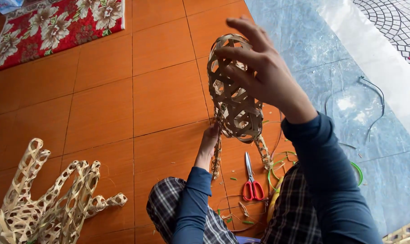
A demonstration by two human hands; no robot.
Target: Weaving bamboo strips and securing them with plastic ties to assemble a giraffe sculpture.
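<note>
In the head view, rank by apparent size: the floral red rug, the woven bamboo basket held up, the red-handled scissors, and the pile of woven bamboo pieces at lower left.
1. Floral red rug, cut off by the frame, and pile of woven bamboo pieces: look alike, unranked.
2. Woven bamboo basket, nearer the camera, so unsure.
3. Red-handled scissors, clearly smallest.

Lying on the orange tile floor (pixel 123 90): red-handled scissors (pixel 251 183), blades pointing away, between the checked-trousered knees. Resting at lower left, a heap of woven bamboo pieces (pixel 47 199), openwork strips fanning outward. Spreading across the top left corner, a red floral rug (pixel 51 25). Curling near the scissors, green loops of strip (pixel 281 165) and thin offcuts. Trailing over the blue marbled surface (pixel 349 104) at right, a dark cord (pixel 376 101).
</note>
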